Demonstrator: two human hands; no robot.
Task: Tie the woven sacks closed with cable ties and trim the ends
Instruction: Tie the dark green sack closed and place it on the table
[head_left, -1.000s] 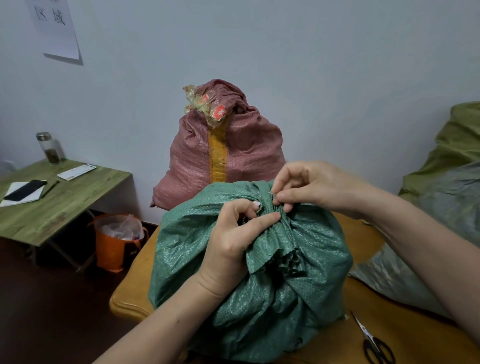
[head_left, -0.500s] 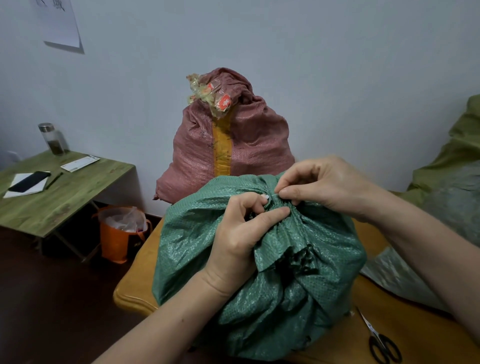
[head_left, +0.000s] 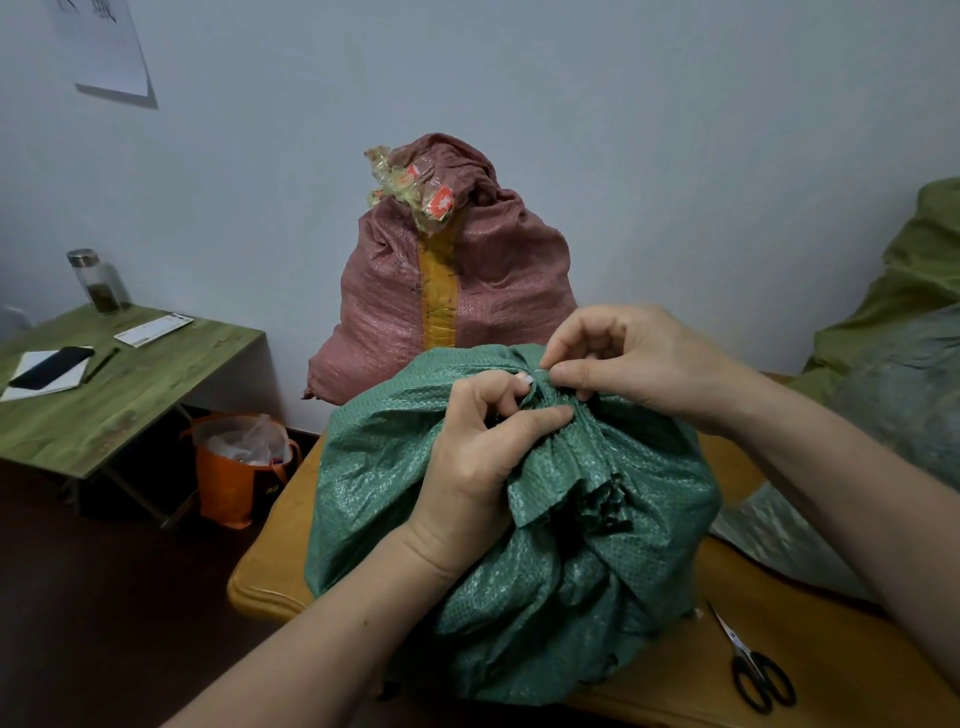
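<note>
Green sack (head_left: 597, 545) neck in left hand (head_left: 467, 467) and right hand (head_left: 634, 364) pinch; scissors (head_left: 744, 656) nearby, pink sack (head_left: 493, 291) behind.

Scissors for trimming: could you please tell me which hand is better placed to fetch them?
Probably the right hand: the scissors lie on its side, beside the green sack, while the left hand grips the sack's gathered neck.

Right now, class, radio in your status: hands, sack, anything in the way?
Left hand grips gathered neck of green sack. Right hand pinches the neck top; tie not made out. Scissors lie beside the sack; nothing blocking the neck.
</note>
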